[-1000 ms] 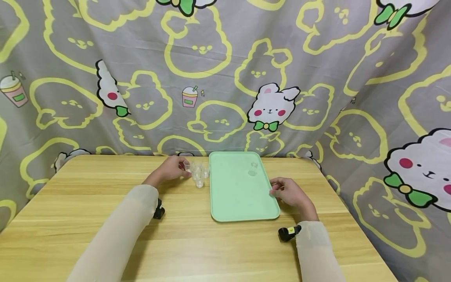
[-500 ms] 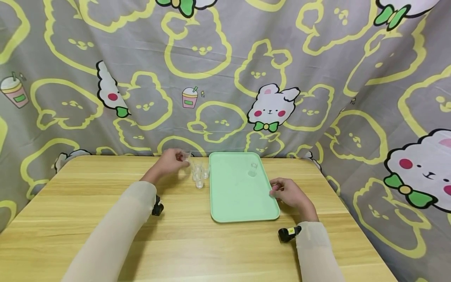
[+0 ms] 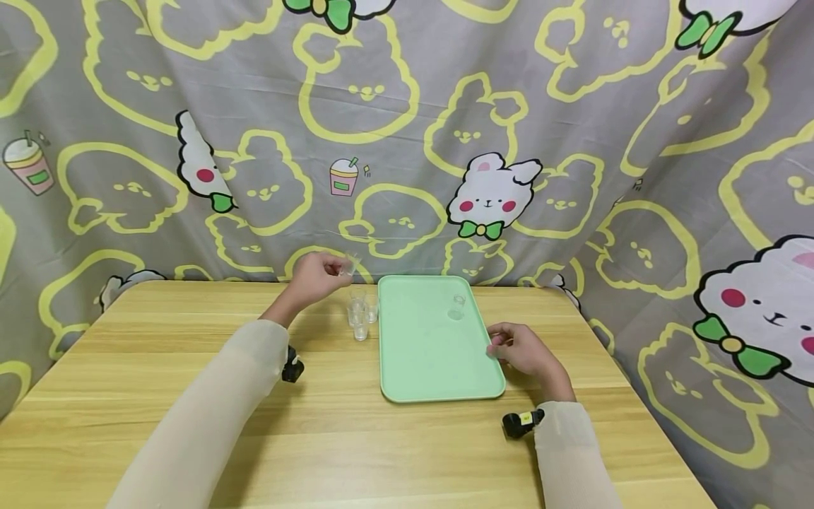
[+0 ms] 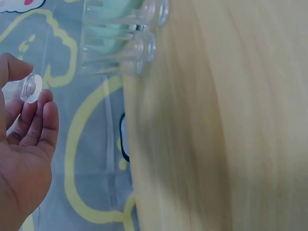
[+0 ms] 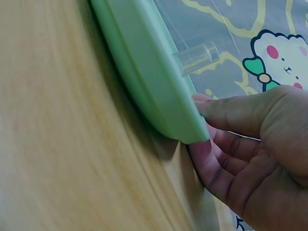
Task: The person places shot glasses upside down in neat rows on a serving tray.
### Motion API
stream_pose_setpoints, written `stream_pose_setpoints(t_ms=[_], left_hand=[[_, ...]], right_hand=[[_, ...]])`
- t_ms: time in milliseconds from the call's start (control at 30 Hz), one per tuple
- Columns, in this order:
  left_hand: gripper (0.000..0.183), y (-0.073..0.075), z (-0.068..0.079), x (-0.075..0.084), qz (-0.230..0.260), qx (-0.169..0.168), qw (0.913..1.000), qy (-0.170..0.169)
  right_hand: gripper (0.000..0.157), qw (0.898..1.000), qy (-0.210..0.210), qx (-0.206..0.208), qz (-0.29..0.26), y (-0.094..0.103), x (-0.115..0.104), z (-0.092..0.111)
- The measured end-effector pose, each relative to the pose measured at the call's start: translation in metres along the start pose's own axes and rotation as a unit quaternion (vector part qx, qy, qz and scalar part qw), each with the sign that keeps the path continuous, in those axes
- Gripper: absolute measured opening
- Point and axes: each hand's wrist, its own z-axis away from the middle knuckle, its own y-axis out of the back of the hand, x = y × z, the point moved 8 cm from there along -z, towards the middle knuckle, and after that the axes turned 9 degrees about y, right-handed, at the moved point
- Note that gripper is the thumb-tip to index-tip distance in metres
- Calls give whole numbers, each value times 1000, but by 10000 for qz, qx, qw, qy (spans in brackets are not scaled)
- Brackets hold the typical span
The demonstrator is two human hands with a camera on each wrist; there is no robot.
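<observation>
A grey curtain (image 3: 407, 127) fills the back and the right side, printed with yellow outlined animals, white rabbits in green bows and pink drinks with straws. Before it spreads the counter (image 3: 337, 431), topped in pale wood grain. The pale green tray (image 3: 439, 346), rounded at the corners and raised at the rim, lies on the counter towards its far edge.

Two cream sleeves reach in from below, the left sleeve (image 3: 203, 417) stretched further forward than the right sleeve (image 3: 572, 452). The right hand (image 3: 524, 348) grips the right long edge of the tray, thumb over the rim and fingers against its outside and underside. The left hand (image 3: 316, 277) is narrowed to a pinch and raised near the counter's far edge, to the left of the tray.

Each wrist carries a small black device: the left device (image 3: 292, 365) is partly hidden by its sleeve, while the right device (image 3: 518, 424) bears a yellow label (image 3: 526, 418) with marks too small to read.

Just left of the tray stands a cluster of clear cups (image 3: 360, 314), overlapping so that their number cannot be told. One lone clear cup (image 3: 459, 304) stands upright on the tray, near its far right corner. The pinched clear cup (image 3: 347, 266) is between the left thumb and fingers, held off the counter with its thick round base downward.
</observation>
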Motion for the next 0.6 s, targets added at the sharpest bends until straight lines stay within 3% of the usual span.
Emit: stream_pose_setpoints(t_ms=[367,600], left_hand=[[46,-11,-4,25,721,-307,9967,222],[29,-25,-5,40,951,-371,9947,-119]], right_hand=[[38,10000,19,13,7,0,1,1],[39,10000,-4,17,2,0,1,1]])
